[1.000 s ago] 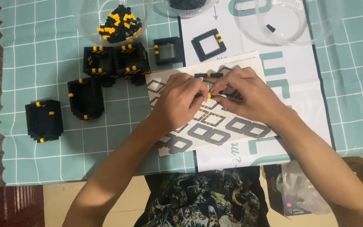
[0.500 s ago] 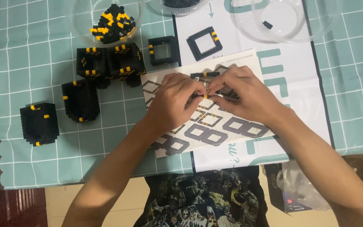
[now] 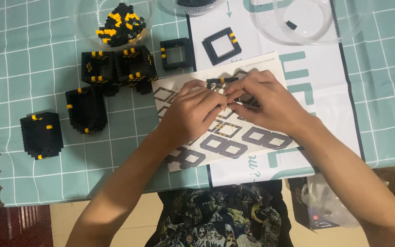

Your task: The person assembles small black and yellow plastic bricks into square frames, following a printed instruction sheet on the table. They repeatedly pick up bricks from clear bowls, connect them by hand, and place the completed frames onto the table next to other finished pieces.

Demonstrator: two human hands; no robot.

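Note:
My left hand (image 3: 193, 114) and my right hand (image 3: 264, 103) meet over a white instruction sheet (image 3: 252, 137) printed with grey square diagrams. Between their fingertips they pinch a small black brick piece with a yellow stud (image 3: 221, 82); most of it is hidden by the fingers. Two flat black square frames with yellow bits lie just beyond the hands, one (image 3: 176, 53) on the cloth and one (image 3: 221, 45) on a white poster.
Several tall black brick blocks with yellow studs (image 3: 42, 135) (image 3: 87, 110) (image 3: 117, 68) stand at the left on a teal checked cloth (image 3: 33, 68). A clear bowl of loose black and yellow bricks (image 3: 120, 23) sits at the back. Another clear bowl (image 3: 302, 20) holds one black piece.
The view has shifted slightly, so everything sits a little lower and to the right in the frame. Both hands stay together on the small piece over the sheet.

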